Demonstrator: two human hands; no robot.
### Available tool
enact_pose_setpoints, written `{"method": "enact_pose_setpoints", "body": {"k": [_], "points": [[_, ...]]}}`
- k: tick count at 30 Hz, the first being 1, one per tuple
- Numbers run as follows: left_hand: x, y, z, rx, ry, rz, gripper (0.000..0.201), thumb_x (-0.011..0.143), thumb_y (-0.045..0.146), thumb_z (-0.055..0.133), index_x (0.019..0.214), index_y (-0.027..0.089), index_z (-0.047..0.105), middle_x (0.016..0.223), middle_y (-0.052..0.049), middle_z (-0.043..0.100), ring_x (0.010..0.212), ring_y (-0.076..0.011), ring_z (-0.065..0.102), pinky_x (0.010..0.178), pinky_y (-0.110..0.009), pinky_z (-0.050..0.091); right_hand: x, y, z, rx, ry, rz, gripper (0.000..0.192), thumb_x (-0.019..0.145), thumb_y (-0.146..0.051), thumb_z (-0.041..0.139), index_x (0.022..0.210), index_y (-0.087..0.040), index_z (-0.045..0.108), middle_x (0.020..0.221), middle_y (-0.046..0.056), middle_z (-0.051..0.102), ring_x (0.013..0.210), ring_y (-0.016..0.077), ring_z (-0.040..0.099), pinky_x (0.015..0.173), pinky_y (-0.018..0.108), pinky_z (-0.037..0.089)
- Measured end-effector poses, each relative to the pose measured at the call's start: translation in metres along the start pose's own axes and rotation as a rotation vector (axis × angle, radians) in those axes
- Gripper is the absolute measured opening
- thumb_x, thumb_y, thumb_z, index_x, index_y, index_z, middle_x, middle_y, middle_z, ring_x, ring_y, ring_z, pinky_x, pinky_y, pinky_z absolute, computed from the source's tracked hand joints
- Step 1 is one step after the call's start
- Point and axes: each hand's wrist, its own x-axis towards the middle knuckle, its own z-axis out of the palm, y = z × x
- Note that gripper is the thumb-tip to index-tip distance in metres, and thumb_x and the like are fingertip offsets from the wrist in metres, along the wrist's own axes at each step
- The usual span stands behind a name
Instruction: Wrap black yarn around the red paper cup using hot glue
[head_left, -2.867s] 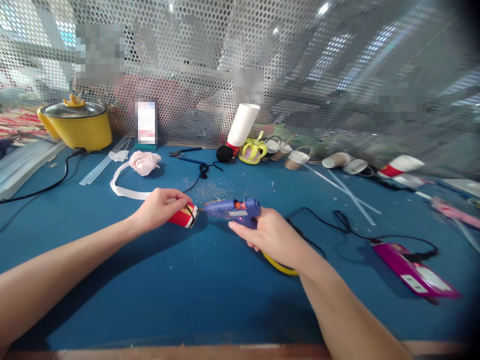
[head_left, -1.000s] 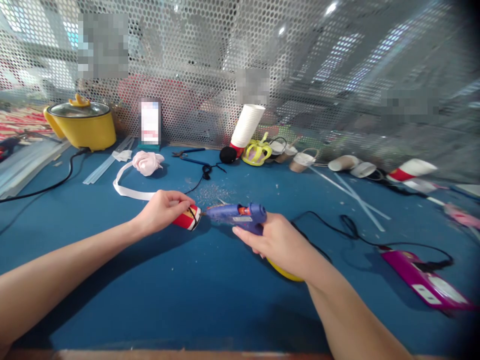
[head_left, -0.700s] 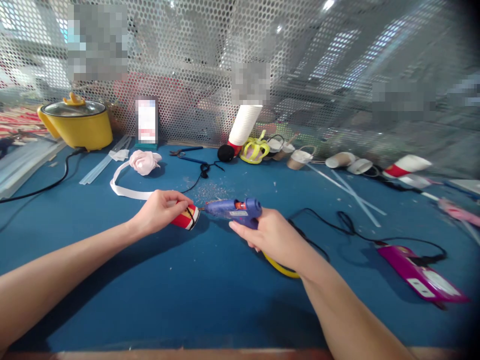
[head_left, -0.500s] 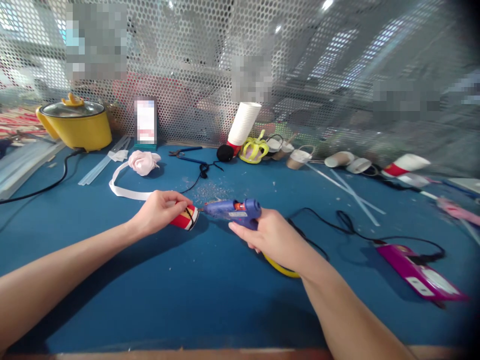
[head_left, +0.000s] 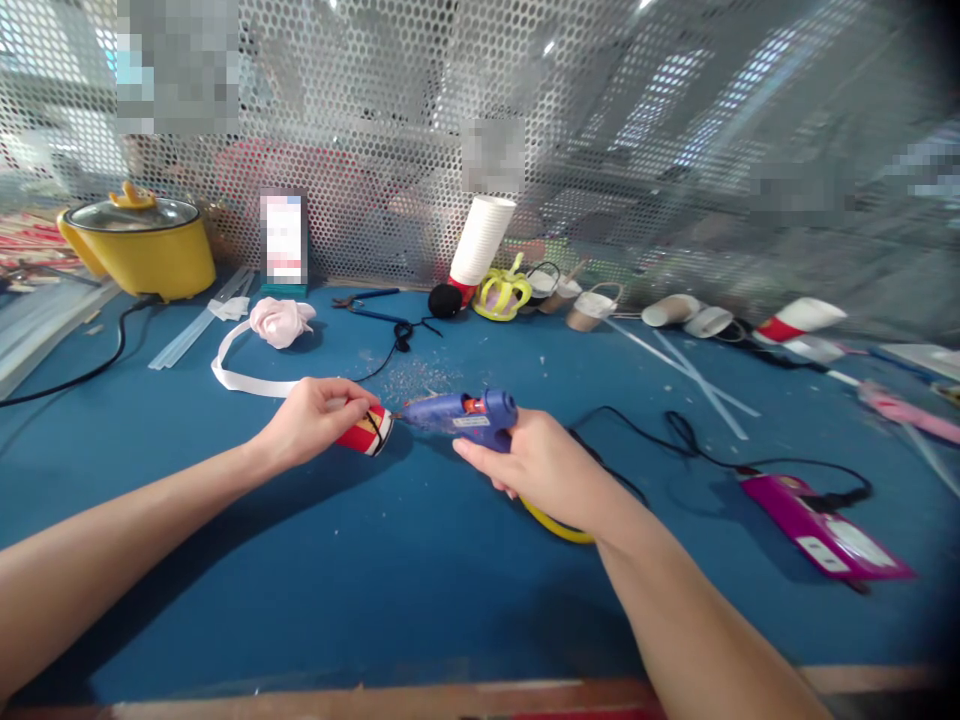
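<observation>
Right hand (head_left: 541, 462) grips blue glue gun (head_left: 465, 414) on blue table (head_left: 420, 580); left hand (head_left: 313, 420) clasps red paper cup (head_left: 365, 434).
Nozzle touches cup rim at table centre; gluing appears underway, needing a steady cup.

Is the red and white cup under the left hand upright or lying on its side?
On its side: the cup lies on the blue table, its end facing the glue gun.

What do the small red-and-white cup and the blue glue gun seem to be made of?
Small red-and-white cup, in the left hand: probably paper, matte with printed bands. Blue glue gun, in the right hand: likely moulded plastic, smooth with a slight sheen.
</observation>
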Motion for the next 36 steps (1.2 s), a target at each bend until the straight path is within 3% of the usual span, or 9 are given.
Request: {"method": "enact_pose_setpoints", "body": {"k": [21,27,36], "points": [[-0.0003,-0.0011,-0.0007,0.010,-0.005,0.009,0.029,0.071,0.036,0.057,0.082,0.012,0.068,0.077,-0.008,0.072,0.068,-0.0200,0.066,0.059,-0.025,0.049,-0.0014,-0.0018,-0.0006,-0.053,0.014,-0.036,0.016,0.076,-0.031,0.055,0.069,-0.017,0.055,0.044,-0.003,0.054,0.040,0.0114,0.051,0.040,0.022,0.039],[0.0002,-0.0019,-0.0007,-0.013,-0.013,-0.006,0.028,0.072,0.035,0.057,0.083,0.012,0.068,0.076,-0.008,0.072,0.067,-0.0187,0.066,0.059,-0.025,0.048,-0.0066,-0.0071,-0.0012,-0.069,-0.010,-0.027,0.022,0.076,-0.030,0.053,0.058,-0.019,0.048,0.041,-0.003,0.052,0.036,0.0097,0.047,0.039,0.021,0.037],[-0.0001,-0.0023,-0.0009,0.006,-0.006,-0.005,0.028,0.071,0.035,0.057,0.083,0.012,0.068,0.074,-0.008,0.072,0.064,-0.0184,0.065,0.058,-0.025,0.048,-0.0069,-0.0052,-0.0012,-0.088,-0.006,-0.031,0.022,0.076,-0.031,0.053,0.059,-0.019,0.049,0.042,-0.003,0.052,0.037,0.0106,0.048,0.040,0.022,0.037]]}}
